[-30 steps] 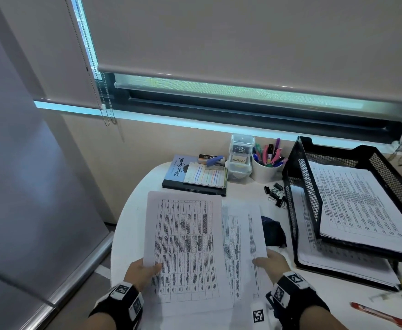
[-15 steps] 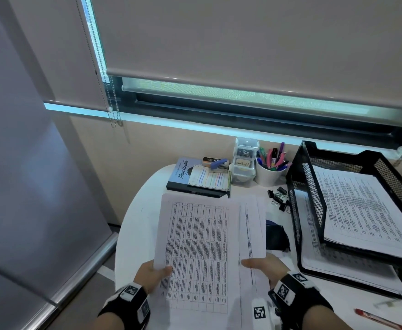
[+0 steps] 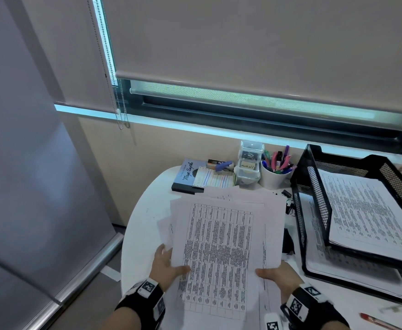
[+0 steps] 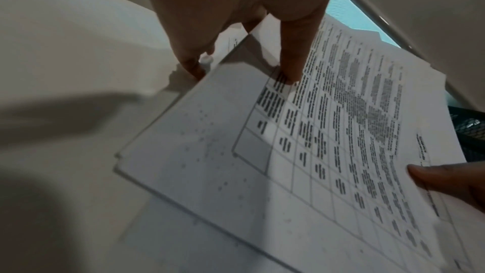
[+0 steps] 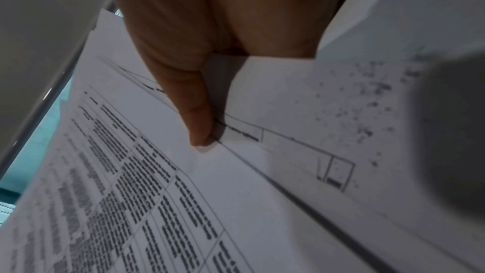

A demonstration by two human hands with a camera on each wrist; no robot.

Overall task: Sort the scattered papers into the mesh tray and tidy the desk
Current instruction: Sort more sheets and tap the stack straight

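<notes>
Loose stack of printed papers pinched between left hand and right hand, thumbs on top; mesh tray right of right hand.

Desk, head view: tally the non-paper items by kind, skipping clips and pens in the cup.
Mesh tray: 1
Pen cup: 1
Clear plastic drawer box: 1
Book: 1
Stapler: 1
Red pen: 1
Total: 6
</notes>
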